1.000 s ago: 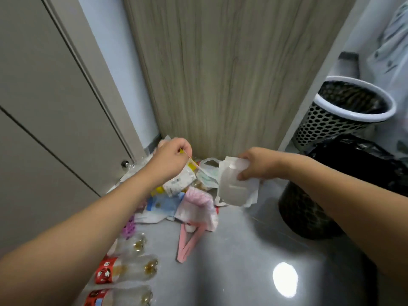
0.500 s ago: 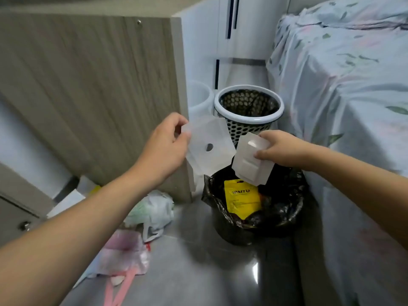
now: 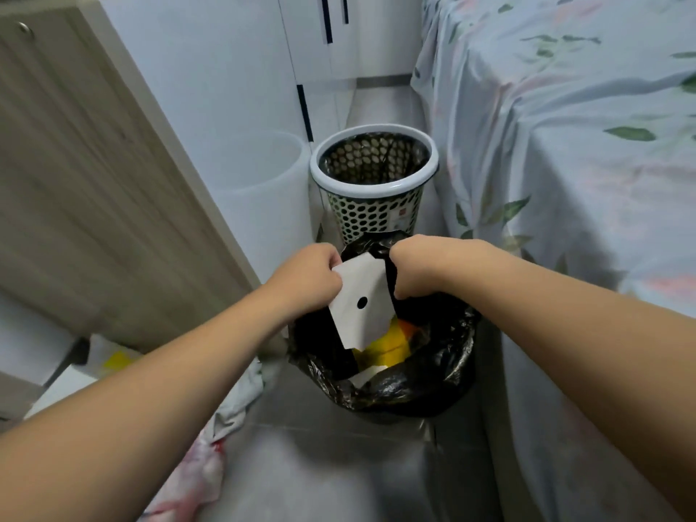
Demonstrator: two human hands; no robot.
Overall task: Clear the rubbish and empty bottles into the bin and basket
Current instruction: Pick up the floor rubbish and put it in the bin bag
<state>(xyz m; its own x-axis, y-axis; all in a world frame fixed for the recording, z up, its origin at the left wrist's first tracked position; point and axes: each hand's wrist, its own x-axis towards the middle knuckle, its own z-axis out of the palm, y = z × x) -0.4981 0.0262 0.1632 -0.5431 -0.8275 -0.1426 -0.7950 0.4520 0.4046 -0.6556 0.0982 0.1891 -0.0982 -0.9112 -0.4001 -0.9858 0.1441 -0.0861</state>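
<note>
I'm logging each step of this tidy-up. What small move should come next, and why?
Probably let go with the left hand: it pinches the white packet right over the black-lined bin, where yellow rubbish already lies, so the packet should drop in.

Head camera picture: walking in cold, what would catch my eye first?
The two bare hands meeting over the black-bagged round bin at centre: the left hand pinches a white paper packet with a round punched hole, hanging above yellow rubbish inside. The right hand is curled beside it; whether it holds anything cannot be told. Just behind stands a white-rimmed perforated basket, beside a floral-sheeted bed.
</note>
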